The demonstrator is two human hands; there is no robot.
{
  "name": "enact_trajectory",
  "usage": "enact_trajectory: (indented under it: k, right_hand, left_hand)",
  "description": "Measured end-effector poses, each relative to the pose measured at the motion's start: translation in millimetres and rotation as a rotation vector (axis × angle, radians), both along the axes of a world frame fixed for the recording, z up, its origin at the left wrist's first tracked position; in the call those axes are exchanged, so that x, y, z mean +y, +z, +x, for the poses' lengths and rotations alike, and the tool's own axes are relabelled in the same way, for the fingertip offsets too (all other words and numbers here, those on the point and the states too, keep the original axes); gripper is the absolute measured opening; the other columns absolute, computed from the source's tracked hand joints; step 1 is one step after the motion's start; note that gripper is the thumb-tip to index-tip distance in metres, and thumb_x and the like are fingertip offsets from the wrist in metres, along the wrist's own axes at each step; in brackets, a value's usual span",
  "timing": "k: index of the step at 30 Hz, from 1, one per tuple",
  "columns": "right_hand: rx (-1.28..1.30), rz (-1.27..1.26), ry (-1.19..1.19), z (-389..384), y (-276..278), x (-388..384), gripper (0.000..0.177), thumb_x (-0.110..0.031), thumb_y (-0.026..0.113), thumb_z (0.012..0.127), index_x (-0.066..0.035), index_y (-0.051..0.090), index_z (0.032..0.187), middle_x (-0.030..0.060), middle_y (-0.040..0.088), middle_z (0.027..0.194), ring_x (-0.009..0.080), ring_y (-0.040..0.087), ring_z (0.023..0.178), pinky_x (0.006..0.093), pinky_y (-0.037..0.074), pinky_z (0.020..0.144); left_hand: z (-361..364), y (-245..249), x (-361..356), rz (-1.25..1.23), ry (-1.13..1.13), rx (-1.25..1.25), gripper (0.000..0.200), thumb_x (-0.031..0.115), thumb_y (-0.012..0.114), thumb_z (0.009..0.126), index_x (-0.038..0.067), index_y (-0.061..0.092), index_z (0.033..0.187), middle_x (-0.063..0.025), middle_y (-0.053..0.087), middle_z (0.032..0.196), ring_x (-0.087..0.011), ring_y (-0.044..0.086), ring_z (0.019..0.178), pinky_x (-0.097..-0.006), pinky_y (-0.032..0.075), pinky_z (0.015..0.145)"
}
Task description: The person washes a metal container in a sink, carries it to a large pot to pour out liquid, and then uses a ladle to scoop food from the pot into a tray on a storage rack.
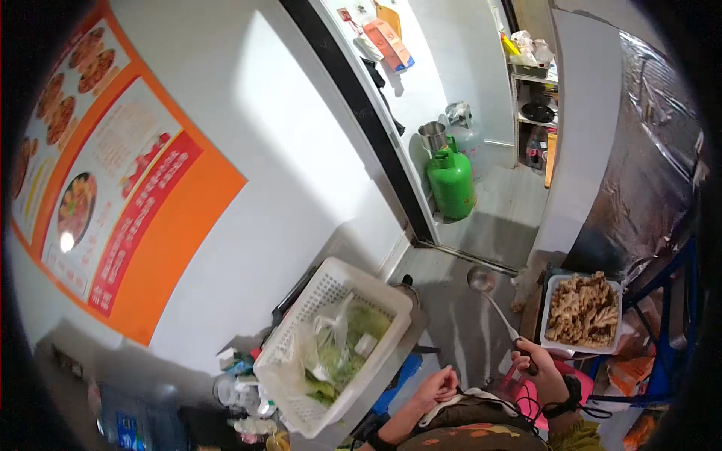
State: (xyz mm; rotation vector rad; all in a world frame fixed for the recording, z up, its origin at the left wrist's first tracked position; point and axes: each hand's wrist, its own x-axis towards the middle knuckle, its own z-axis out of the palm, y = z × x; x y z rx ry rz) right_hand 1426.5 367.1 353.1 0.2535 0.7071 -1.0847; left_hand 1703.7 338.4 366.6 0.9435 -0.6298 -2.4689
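Note:
In my right hand is the dark handle of a metal ladle. Its round bowl points away from me over the grey floor. My left hand is held near my body with its fingers curled in; whether anything is between them is too small to tell. Left of that hand stands a white plastic basket holding a clear bag of green vegetables. Just beyond my right hand, to the right, sits a white tub filled with brown, fried-looking pieces.
A doorway ahead shows a green gas cylinder, a metal pot and a shelf. An orange poster hangs on the left wall. Blue metal framing and a pink item are at the right.

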Motion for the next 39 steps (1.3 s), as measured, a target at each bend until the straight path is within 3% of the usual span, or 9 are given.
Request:
enact_trajectory:
  k: [7,14,15,18,19,22,23,32,39]
  right_hand:
    - [0.193,0.022,-0.103,-46.2,23.9,-164.5,0.038,-0.008,0.050,0.087,-0.009,0.037,0.123,0.0081,0.048,0.068,0.0083,0.037,0.044,0.0210,0.032,0.038]
    - [0.228,0.038,-0.117,-120.1,2.7,-344.2,0.018,-0.009,0.052,0.087,-0.007,0.043,0.102,0.0085,0.047,0.070,0.0095,0.039,0.045,0.0232,0.034,0.038]
    - [0.213,0.040,-0.126,-131.5,4.7,-372.0,0.017,-0.009,0.052,0.087,-0.007,0.043,0.101,0.0087,0.047,0.070,0.0094,0.039,0.046,0.0234,0.034,0.039]
    - [0.161,0.054,-0.116,-162.8,-6.6,-436.5,0.012,-0.009,0.050,0.087,-0.009,0.044,0.098,0.0103,0.047,0.071,0.0097,0.040,0.047,0.0213,0.034,0.039]
    - [0.144,0.056,-0.116,-173.7,-13.1,-455.7,0.011,-0.009,0.050,0.087,-0.011,0.044,0.097,0.0111,0.047,0.072,0.0098,0.040,0.047,0.0201,0.035,0.038]
    - [0.168,0.056,-0.091,-208.2,-27.0,-513.2,0.012,-0.008,0.051,0.086,-0.011,0.046,0.097,0.0114,0.047,0.072,0.0102,0.039,0.047,0.0200,0.033,0.039]
    - [0.168,0.092,-0.142,-217.8,-26.3,-533.6,0.016,-0.007,0.052,0.085,-0.005,0.047,0.100,0.0107,0.049,0.069,0.0097,0.039,0.045,0.0244,0.034,0.039]
    - [0.229,0.051,-0.447,-320.0,11.6,-698.9,0.032,0.001,0.050,0.084,-0.006,0.049,0.115,0.0097,0.048,0.065,0.0103,0.039,0.044,0.0233,0.033,0.038]
    - [0.358,-0.003,-0.807,-421.1,52.9,-743.2,0.049,0.004,0.049,0.082,-0.008,0.040,0.129,0.0080,0.048,0.065,0.0092,0.038,0.041,0.0229,0.033,0.037]
  left_hand:
    - [-73.8,-29.1,-186.8,0.189,-0.188,0.135,0.042,0.036,0.031,0.096,0.006,0.046,0.070,0.0039,0.024,0.047,-0.0068,0.022,0.040,-0.0225,0.018,0.038]
    - [-144.4,-40.2,-373.0,0.338,-0.030,0.211,0.044,0.038,0.029,0.096,0.008,0.042,0.066,0.0025,0.024,0.050,-0.0101,0.023,0.043,-0.0253,0.023,0.043]
    - [-155.1,-37.5,-393.8,0.271,0.055,0.034,0.045,0.038,0.029,0.096,0.008,0.041,0.064,0.0019,0.026,0.050,-0.0104,0.023,0.043,-0.0253,0.023,0.042]
    - [-156.9,-37.4,-460.9,0.272,0.052,0.262,0.045,0.037,0.030,0.096,0.008,0.041,0.064,0.0019,0.026,0.049,-0.0106,0.025,0.043,-0.0250,0.023,0.042]
    - [-162.1,-35.7,-480.6,0.342,0.148,0.110,0.043,0.037,0.033,0.094,0.008,0.042,0.064,0.0033,0.026,0.046,-0.0085,0.025,0.039,-0.0237,0.021,0.038]
    - [-167.4,-87.3,-547.2,0.451,0.154,0.242,0.042,0.037,0.033,0.094,0.008,0.043,0.065,0.0035,0.026,0.046,-0.0086,0.024,0.037,-0.0235,0.021,0.038]
    - [-175.2,-102.3,-573.6,0.393,0.044,0.357,0.041,0.037,0.034,0.093,0.008,0.046,0.067,0.0035,0.026,0.046,-0.0082,0.023,0.037,-0.0232,0.021,0.038]
    - [-371.9,-64.4,-869.4,0.399,-0.353,-0.040,0.037,0.037,0.038,0.092,0.008,0.049,0.071,0.0044,0.027,0.048,-0.0056,0.024,0.038,-0.0198,0.020,0.038]
    - [-600.0,-31.6,-986.6,0.342,-0.906,-0.069,0.040,0.037,0.034,0.094,0.007,0.045,0.070,0.0036,0.027,0.048,-0.0041,0.023,0.038,-0.0186,0.017,0.036]
